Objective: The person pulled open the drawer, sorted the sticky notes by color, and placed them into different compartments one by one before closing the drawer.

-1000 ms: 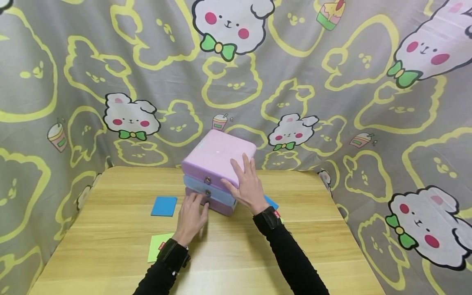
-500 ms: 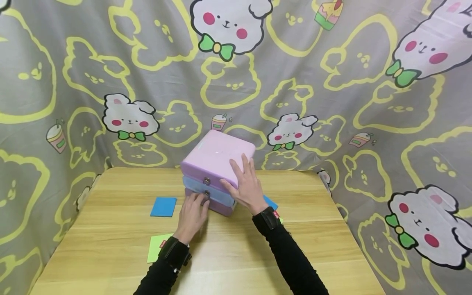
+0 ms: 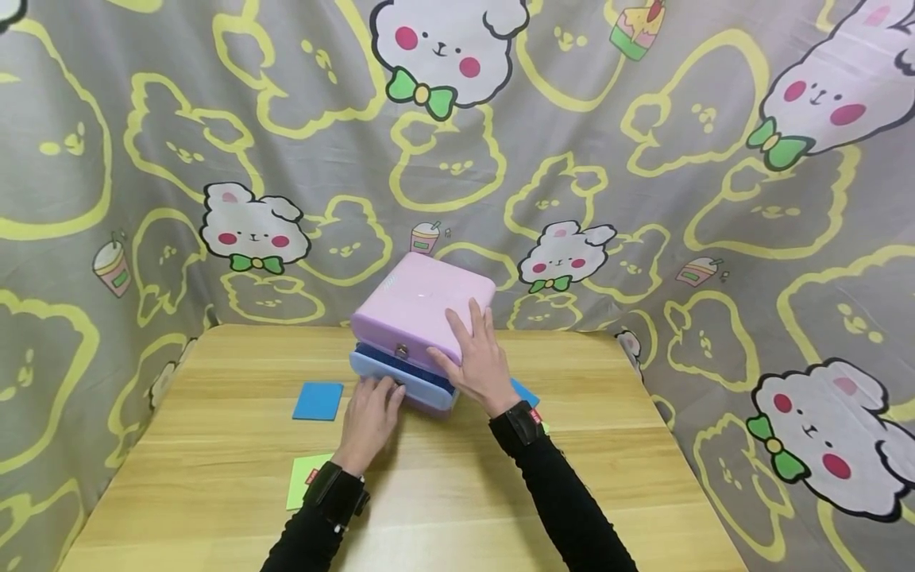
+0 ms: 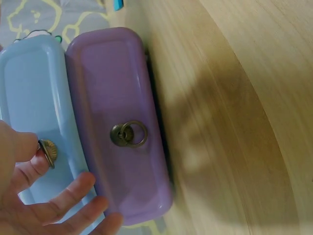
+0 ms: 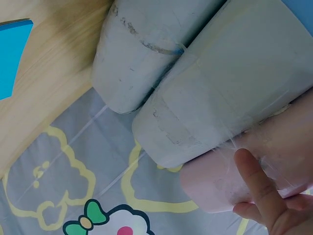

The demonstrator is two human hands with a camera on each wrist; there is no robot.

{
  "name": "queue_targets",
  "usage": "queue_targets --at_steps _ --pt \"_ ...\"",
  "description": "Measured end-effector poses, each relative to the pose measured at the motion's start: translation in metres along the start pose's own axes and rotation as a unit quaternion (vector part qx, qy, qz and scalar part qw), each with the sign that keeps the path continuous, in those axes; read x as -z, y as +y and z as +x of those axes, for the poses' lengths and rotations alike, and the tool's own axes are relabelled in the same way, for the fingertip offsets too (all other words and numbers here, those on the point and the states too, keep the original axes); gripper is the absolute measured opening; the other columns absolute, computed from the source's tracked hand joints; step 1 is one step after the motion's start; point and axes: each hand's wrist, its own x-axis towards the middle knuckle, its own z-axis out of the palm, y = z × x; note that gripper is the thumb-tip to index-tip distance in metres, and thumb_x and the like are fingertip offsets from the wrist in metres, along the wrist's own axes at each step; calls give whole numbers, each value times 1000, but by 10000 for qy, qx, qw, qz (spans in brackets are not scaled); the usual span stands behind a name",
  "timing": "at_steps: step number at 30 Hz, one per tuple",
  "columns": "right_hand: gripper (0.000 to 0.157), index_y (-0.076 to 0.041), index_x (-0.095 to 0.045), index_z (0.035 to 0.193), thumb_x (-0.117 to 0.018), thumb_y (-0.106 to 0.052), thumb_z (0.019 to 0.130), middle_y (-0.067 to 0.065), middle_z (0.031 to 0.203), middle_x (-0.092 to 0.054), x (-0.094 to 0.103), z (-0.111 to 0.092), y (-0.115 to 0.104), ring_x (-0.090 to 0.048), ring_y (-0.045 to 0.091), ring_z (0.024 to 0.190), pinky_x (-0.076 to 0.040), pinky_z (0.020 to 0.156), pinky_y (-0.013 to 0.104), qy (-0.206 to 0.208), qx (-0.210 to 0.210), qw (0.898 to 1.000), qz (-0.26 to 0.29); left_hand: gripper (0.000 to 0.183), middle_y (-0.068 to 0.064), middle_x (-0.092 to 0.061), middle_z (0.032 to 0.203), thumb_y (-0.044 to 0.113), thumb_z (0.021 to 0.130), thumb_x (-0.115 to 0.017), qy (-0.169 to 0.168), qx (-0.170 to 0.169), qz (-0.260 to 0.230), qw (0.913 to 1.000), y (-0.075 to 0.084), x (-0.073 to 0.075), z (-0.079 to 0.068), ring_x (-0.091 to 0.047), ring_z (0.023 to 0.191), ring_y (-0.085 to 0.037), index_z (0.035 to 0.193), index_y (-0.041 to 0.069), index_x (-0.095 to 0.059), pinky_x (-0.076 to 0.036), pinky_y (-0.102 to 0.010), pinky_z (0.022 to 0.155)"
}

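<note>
A small chest of drawers (image 3: 429, 298) with a pink top stands on the wooden table. Its middle blue drawer (image 3: 372, 367) is pulled partly out, with a dark gap behind its front. My left hand (image 3: 370, 417) pinches that drawer's ring pull (image 4: 49, 152) between thumb and forefinger, the other fingers spread out in front. Below it, the purple bottom drawer (image 4: 107, 88) is closed, its brass ring hanging free. On the chest's right top edge rests my right hand (image 3: 482, 361), fingers extended. The drawer's contents are hidden.
A blue square (image 3: 318, 400) lies left of the chest, and a lime-green square (image 3: 307, 477) is partly behind the left wrist. Another blue piece (image 3: 526, 392) shows beside the right wrist. A patterned curtain (image 3: 457, 175) hangs close behind the table (image 3: 572, 477).
The blue drawer has slid out toward me, drawn by my left hand at its pull. My right hand has stayed on top of the chest.
</note>
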Motion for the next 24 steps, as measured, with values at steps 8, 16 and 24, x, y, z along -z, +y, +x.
queue_targets --at_steps 8,16,24 --pt "92 -22 -41 155 -17 -84 91 24 167 -23 -2 -1 1 -29 58 147 -52 91 71 36 -48 10000 51 20 -11 -58 84 20 98 -65 -17 53 12 10000 1 8 -10 -55 85 -29 82 9 -58 -49 -43 73" --pt "91 -24 -41 155 -17 -84 91 24 167 -25 -2 -1 1 -30 58 146 -55 85 69 36 -77 9999 -65 26 -9 -53 82 21 98 -64 -180 186 67 9996 1 13 -17 -54 84 -29 77 13 -52 -47 -40 70" --pt "92 -26 -40 155 -15 -85 90 22 168 -24 0 -1 0 -26 55 149 -55 85 68 -14 -156 9999 -73 21 -15 -61 90 19 99 -62 -396 283 57 9988 6 23 -24 -59 95 -37 81 10 -57 -52 -50 81"
